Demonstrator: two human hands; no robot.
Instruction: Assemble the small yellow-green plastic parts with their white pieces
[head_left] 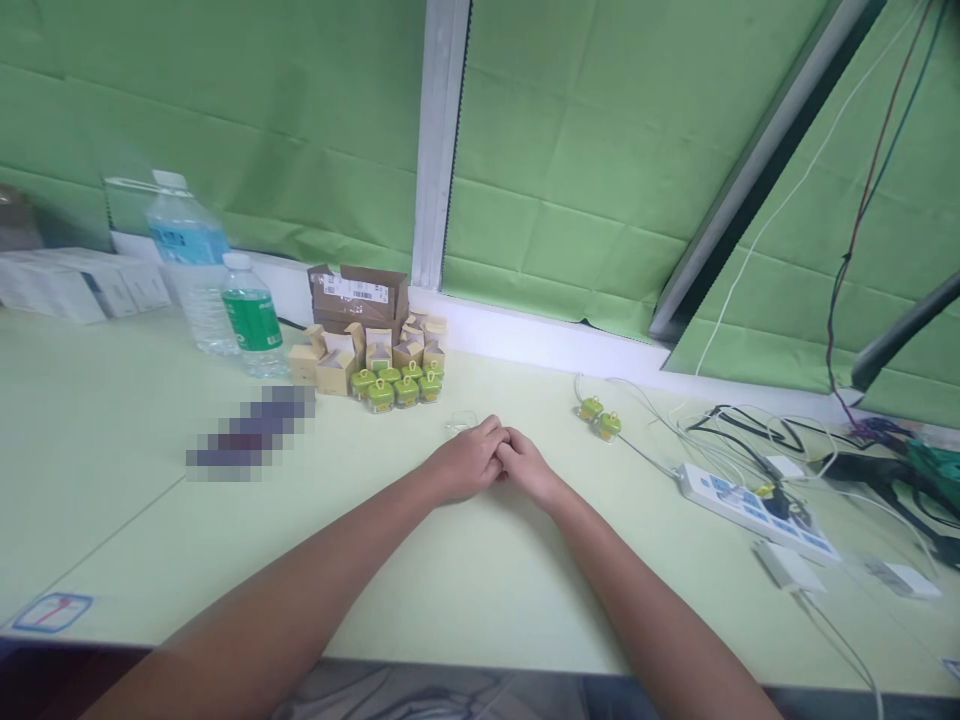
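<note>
My left hand (pixel 466 462) and my right hand (pixel 529 467) rest together on the pale green table (pixel 465 590), fingers curled and touching each other. Whether anything is in them stays hidden. A small clear plastic piece (pixel 465 420) lies just beyond my knuckles. Further back left stands a cluster of green-capped small items (pixel 397 386) in front of several little tan cartons (pixel 352 358) and an open brown box (pixel 360 293). Two more green items (pixel 600 418) lie to the right, attached to thin cables.
Two water bottles (pixel 196 265) (pixel 251 318) stand at the back left beside white boxes (pixel 75 283). A white power strip (pixel 754 508) with plugs and tangled cables fills the right side. A green curtain and a window frame rise behind the table.
</note>
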